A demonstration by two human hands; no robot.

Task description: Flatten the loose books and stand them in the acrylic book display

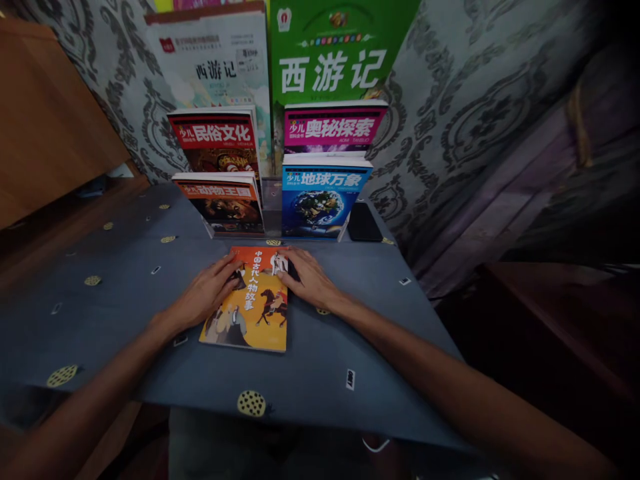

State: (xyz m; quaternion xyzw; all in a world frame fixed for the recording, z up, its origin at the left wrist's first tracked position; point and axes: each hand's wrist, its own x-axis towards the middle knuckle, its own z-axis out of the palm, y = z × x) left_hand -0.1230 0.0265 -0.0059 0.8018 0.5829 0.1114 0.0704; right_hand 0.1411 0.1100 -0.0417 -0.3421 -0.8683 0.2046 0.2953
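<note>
An orange and yellow paperback book (270, 330) lies flat on the cloth in front of me, its cover showing Chinese characters, a horse and rider and other figures. My left hand (213, 288) rests on its upper left side, fingers stretched over the cover. At the upper right corner is my right hand (307, 277), with its fingers loosely extended along the top edge and its thumb on the cover. Neither hand visibly lifts the book. Any contact underneath the palms is hidden.
Behind the book stand a lion-cover book (230, 210), a blue Earth-cover book (317, 203), a red book (220, 137), a magenta book (333, 127), and a tall pale book (210, 47) and green book (335, 50). A dark flat object (365, 222) lies right. Patterned tablecloth (320, 373) covers the table.
</note>
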